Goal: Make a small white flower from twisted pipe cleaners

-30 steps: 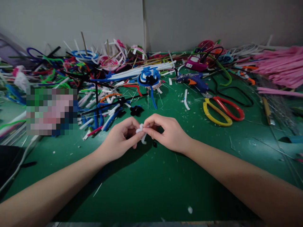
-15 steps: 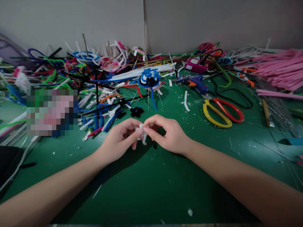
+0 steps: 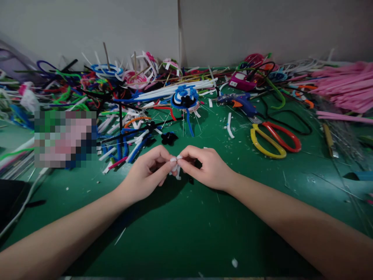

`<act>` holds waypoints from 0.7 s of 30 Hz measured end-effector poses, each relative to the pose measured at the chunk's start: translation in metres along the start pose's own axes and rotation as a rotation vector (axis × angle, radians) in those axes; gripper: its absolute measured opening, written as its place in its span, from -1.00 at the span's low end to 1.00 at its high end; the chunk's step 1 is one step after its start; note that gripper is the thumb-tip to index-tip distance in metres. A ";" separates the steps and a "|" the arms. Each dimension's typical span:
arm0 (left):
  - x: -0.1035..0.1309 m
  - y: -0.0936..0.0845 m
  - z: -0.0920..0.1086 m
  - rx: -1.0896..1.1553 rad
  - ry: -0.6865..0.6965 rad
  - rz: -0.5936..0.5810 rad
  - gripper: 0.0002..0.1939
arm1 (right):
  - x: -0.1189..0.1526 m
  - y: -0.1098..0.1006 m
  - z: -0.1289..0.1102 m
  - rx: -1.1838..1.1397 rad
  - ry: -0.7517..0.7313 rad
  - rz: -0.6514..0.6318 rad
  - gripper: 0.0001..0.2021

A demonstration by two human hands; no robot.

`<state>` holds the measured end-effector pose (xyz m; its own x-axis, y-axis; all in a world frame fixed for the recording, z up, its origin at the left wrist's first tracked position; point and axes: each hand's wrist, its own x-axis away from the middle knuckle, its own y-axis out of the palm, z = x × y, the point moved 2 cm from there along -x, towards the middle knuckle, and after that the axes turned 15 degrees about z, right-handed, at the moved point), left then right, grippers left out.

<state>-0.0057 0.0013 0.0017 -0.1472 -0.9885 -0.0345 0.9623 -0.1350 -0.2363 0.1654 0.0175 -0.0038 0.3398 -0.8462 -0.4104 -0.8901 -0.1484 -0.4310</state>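
A small bent piece of white pipe cleaner (image 3: 178, 174) is pinched between my two hands, low over the green table (image 3: 186, 229). The thumb and index finger of my left hand (image 3: 153, 167) grip one side of it. Thumb and fingertips of my right hand (image 3: 204, 165) hold the other side, almost touching the left. Much of the piece is hidden by my fingers, and one short end hangs below them. Just beyond my hands lies a black pipe-cleaner flower (image 3: 169, 138). A tiny black scrap (image 3: 191, 181) rests under the right hand.
Scissors (image 3: 268, 142) with yellow and red handles lie at right, beside a blue glue gun (image 3: 243, 105). A blue, white and black pipe-cleaner piece (image 3: 185, 99) stands mid-table. Cut stems clutter the left, pink stems (image 3: 346, 87) the far right. A cable (image 3: 25, 202) runs at left.
My fingertips have shifted slightly on the white piece; a small gap now shows between the two pinches. The view has moved a little. Other things stay put.
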 end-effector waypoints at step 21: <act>-0.003 0.000 0.003 -0.044 -0.049 0.016 -0.90 | 0.001 0.001 -0.001 -0.025 0.025 0.033 -0.86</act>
<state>-0.0041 0.0044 0.0047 -0.1188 -0.9929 0.0090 0.9534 -0.1166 -0.2781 0.1649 0.0162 -0.0036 0.3030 -0.8635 -0.4032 -0.9081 -0.1333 -0.3971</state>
